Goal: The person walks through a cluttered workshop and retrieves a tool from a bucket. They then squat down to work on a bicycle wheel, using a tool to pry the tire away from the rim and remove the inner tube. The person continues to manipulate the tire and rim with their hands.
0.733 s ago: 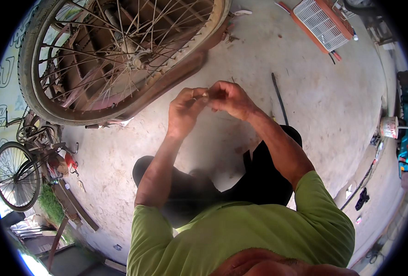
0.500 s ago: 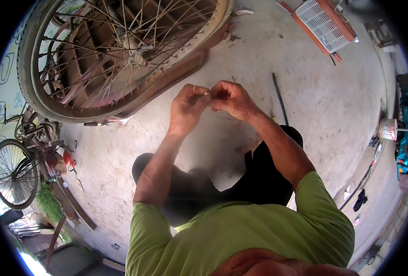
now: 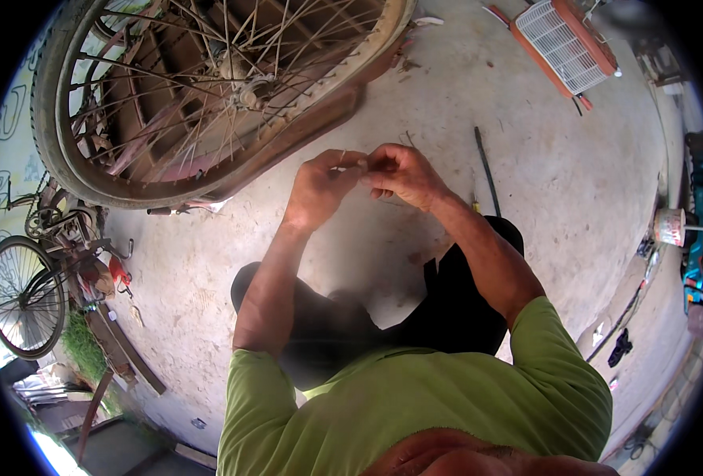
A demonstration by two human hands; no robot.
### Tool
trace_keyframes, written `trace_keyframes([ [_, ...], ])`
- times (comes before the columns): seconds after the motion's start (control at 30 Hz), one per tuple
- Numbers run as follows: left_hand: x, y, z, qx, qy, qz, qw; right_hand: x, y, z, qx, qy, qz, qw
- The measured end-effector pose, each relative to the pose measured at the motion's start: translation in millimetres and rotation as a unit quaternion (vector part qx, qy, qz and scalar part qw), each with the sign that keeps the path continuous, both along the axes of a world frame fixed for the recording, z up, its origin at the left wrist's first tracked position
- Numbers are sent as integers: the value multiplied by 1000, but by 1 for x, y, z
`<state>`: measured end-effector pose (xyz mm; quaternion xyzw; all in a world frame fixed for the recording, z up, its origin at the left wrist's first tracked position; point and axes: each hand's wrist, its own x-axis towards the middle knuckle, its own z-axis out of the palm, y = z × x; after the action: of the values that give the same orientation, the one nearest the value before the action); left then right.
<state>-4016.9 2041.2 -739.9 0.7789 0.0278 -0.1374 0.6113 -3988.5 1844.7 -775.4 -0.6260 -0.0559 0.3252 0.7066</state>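
My left hand (image 3: 323, 186) and my right hand (image 3: 403, 174) meet fingertip to fingertip in front of me, above the concrete floor (image 3: 557, 190). Both are closed in a pinch around something small that I cannot make out. Just beyond them, at upper left, a large spoked bicycle wheel (image 3: 149, 190) with a worn tyre stands beside a brown rusty metal body (image 3: 327, 119). A dark thin bar (image 3: 486, 166) lies on the floor to the right of my right hand.
A second bicycle (image 3: 26, 297) is at the left by the painted wall (image 3: 2, 119), near a red item (image 3: 120, 272) and boards (image 3: 129, 349). An orange-and-white rack-like basket (image 3: 561, 47) lies at upper right. A bucket (image 3: 668, 226), teal tools (image 3: 696, 270) and a cable line the right edge.
My pinched hands have shifted slightly to the right, still together, with small movements of the fingers. The surrounding things show only a slight shift of view.
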Motion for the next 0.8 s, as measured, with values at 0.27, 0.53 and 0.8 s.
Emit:
trace_keyframes([
  [0.27,-2,-4,-12,64,-21,19,998,-5,5,-7,-4,-8,-15,1000],
  [0.53,-3,-8,-17,24,-25,56,998,-10,10,-6,4,-2,-43,999],
  [0.8,-1,-12,-19,4,-25,87,996,-9,11,-8,63,49,-61,995],
])
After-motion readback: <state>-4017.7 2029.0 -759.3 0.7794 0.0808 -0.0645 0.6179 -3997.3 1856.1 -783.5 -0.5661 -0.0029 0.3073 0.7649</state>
